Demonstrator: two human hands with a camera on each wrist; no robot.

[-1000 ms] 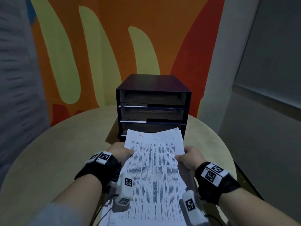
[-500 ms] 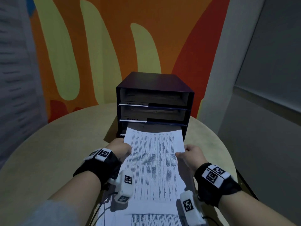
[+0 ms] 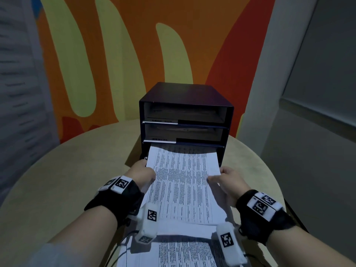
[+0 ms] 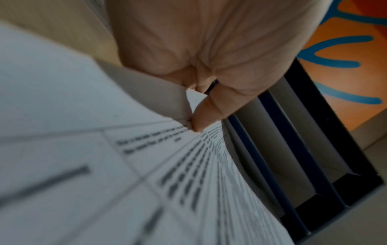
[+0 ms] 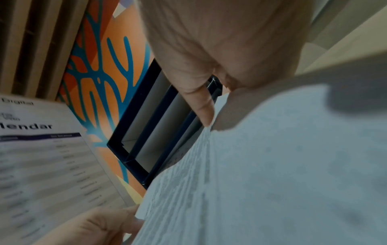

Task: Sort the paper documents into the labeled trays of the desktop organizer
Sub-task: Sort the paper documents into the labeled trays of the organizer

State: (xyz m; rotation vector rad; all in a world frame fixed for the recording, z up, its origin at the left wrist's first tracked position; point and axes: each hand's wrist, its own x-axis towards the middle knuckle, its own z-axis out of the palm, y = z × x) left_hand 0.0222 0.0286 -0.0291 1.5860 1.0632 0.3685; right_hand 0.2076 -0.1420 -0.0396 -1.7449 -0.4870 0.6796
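Printed document (image 3: 185,182), its tabulated text too blurred to read, far edge entering the bottom tray of the dark organizer (image 3: 186,97) on the round desk (image 3: 77,166), with left grip (image 3: 143,173) and right grip (image 3: 229,180) pinching its side edges; a second sheet (image 5: 48,162) in the right-wrist view shows "Digital" and "lendar".

Black wrist straps (image 3: 119,201) with white tag-marked camera blocks (image 3: 149,222), thin black cables (image 3: 123,245), grey sleeve (image 3: 44,255).

All three views are dim and grainy. The head view bows straight lines at its edges; the organizer (image 3: 185,120) shades the bench (image 3: 67,170) to its left. Both wrist views blur the near paper (image 4: 62,165) and palms.
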